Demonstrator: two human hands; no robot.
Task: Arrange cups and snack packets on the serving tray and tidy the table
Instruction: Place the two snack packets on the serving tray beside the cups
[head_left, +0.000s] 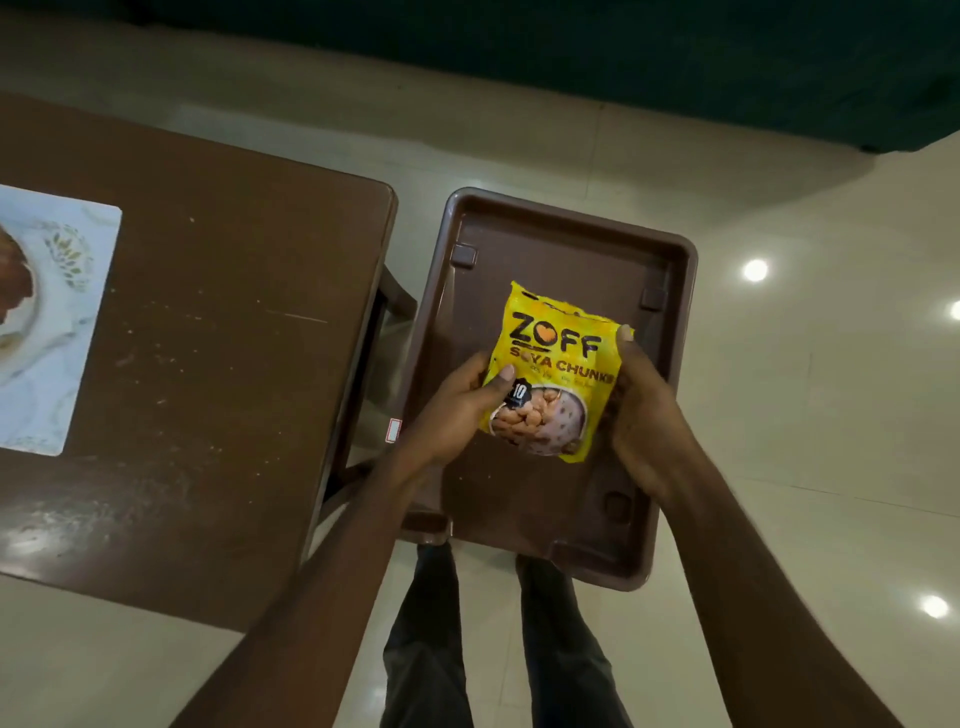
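Left hand (460, 402), right hand (641, 415) both pinching yellow snack packet (553, 371) above tray (571, 234)

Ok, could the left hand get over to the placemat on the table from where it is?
Probably yes, but not freely: the left hand is gripping the yellow snack packet together with the right hand. The brown table between it and the placemat looks bare, so it would only need to let go.

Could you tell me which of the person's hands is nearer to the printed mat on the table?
Left. The left hand holds the yellow packet's side toward the table, where the mat lies; the right hand grips the packet's far side.
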